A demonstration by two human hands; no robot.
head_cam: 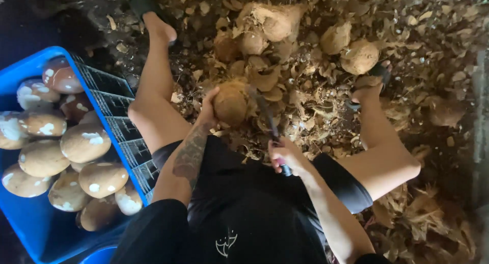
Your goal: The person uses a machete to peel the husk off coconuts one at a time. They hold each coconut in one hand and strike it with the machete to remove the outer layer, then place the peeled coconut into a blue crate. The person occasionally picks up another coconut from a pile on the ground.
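**Husking a coconut down on the ground**

The person sits low among a heap of husk scraps (316,111), knees spread wide. The left hand (208,110) is cupped around the near side of a coconut (230,103), fingers wrapped on its left flank, pinning it just in front of the lap. The right hand (285,154) is closed tight on the handle of a knife (269,122), whose blade runs forward from the fist and meets the coconut's right side.

Judging by looks, that coconut is heavy and hard under a rough, fibrous coat, so it probably grips well and won't slip much, but it's round and could roll. Holding it wide around the side away from the blade seems the sensible spot.

The left forearm angles down and inward, with the right elbow bent and the wrist low. To the left of the left arm sits a blue crate (30,70) full of peeled coconuts (84,141). More unpeeled ones (359,56) lie beyond the hands.
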